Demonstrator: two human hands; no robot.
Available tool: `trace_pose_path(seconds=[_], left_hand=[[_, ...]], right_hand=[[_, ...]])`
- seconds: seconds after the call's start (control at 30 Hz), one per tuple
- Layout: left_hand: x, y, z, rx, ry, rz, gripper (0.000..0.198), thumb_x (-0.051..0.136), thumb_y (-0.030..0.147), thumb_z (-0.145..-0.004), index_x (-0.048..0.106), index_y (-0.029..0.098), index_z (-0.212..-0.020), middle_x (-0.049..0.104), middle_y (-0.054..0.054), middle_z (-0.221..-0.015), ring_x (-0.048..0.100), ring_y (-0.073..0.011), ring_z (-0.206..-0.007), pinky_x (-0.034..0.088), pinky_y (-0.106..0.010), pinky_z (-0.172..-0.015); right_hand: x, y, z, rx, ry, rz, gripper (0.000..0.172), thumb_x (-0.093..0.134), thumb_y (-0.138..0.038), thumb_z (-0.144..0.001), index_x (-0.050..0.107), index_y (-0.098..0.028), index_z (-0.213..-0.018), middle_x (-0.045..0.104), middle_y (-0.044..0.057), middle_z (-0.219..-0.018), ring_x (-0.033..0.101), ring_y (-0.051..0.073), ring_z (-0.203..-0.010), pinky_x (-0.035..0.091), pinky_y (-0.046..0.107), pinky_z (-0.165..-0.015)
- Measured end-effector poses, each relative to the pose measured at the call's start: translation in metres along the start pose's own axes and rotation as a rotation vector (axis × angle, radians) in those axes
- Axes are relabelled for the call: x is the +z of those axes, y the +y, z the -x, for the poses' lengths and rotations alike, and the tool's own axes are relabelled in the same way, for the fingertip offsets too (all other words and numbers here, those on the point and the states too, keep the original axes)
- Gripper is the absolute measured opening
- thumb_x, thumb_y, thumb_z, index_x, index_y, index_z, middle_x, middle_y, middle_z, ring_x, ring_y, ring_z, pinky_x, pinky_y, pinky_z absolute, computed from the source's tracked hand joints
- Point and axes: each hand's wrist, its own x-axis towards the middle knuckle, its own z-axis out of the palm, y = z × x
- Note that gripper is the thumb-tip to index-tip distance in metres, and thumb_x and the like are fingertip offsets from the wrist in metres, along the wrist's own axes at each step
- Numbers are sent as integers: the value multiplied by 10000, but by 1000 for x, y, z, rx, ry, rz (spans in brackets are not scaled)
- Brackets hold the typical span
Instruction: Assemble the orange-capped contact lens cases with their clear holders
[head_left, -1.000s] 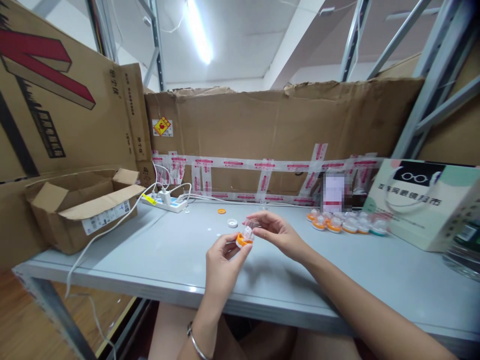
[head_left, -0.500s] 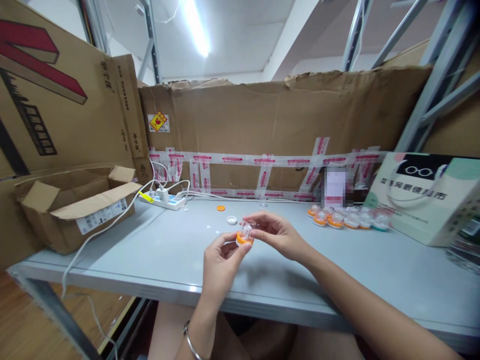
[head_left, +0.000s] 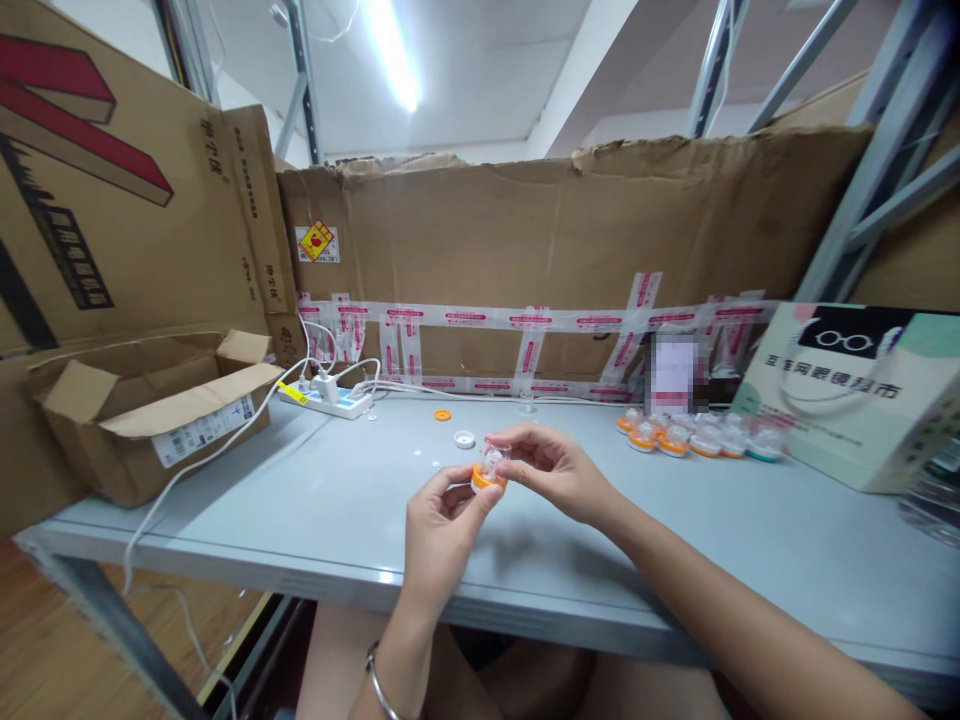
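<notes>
My left hand (head_left: 442,525) grips an orange and white round base (head_left: 488,480) between thumb and fingers, held above the grey table. On top of that base, my right hand (head_left: 556,472) pinches a clear plastic cover (head_left: 498,455), with a small clear part visible inside it. Cover and base are close together; whether they touch is hard to tell. Behind the hands lie a white ring (head_left: 464,439) and an orange disc (head_left: 442,415). Several similar clear-topped pieces (head_left: 673,437), most with orange bases and one green, stand together at the right.
An open cardboard box (head_left: 187,410) sits on the left of the table (head_left: 300,520), near a white power strip (head_left: 330,398) with trailing cables. On the right stand a paper bag (head_left: 832,400) and a clear bottle (head_left: 934,495). Large cardboard (head_left: 480,240) closes off the back.
The clear cover in my right hand has come slightly lower over the orange and white base. My left hand has stayed nearly still.
</notes>
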Motion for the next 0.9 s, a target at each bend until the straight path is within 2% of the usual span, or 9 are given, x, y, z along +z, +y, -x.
trace_pose_path(seconds=[0.23,0.47,0.57,0.67,0.73,0.83,0.9], left_hand=[[-1,-1,0,-1,11,25,252,698,261,-641,620,128,-840,696,-59,-826,658,-190,-782,528,-243,-702],[-5,1,0,-11,-43,68,246,699,278,-639,642,124,-822,696,-57,-807,660,-191,-759,525,-255,-709],[-4,-1,0,0,-24,44,238,698,279,-643,631,128,-813,692,-52,-800,655,-182,-760,518,-239,-695],[-2,-3,0,-2,9,10,243,702,282,-638,613,125,-801,686,-48,-781,651,-174,-754,511,-217,-661],[-2,-4,-1,-8,24,6,242,702,289,-637,610,122,-787,684,-47,-773,651,-174,-751,509,-214,-658],[-2,-3,-3,-17,36,25,239,698,289,-641,610,122,-788,688,-52,-790,654,-175,-761,511,-228,-693],[-2,-2,-3,-22,36,34,240,695,288,-644,610,122,-795,691,-56,-799,656,-174,-763,512,-232,-703]], right_hand=[[3,-5,2,-19,-19,18,206,681,-261,-672,640,-221,-869,663,40,-925,609,164,-864,489,345,-809],[2,-9,4,2,-103,-15,218,636,-287,-720,613,-218,-926,629,52,-920,598,153,-818,493,321,-735],[6,-3,4,-26,-50,13,189,662,-292,-692,586,-218,-849,607,26,-855,576,153,-833,469,320,-757],[11,2,4,-25,71,71,214,706,-286,-639,534,-218,-747,573,-10,-765,556,144,-798,449,308,-755],[13,3,4,-9,104,55,222,700,-308,-642,533,-223,-761,579,-8,-800,553,141,-791,444,307,-754],[13,1,4,47,21,-76,198,620,-357,-720,555,-233,-861,603,33,-968,559,159,-902,440,332,-799],[12,1,4,76,21,-121,182,620,-348,-723,557,-230,-847,614,41,-973,562,164,-922,440,338,-805]])
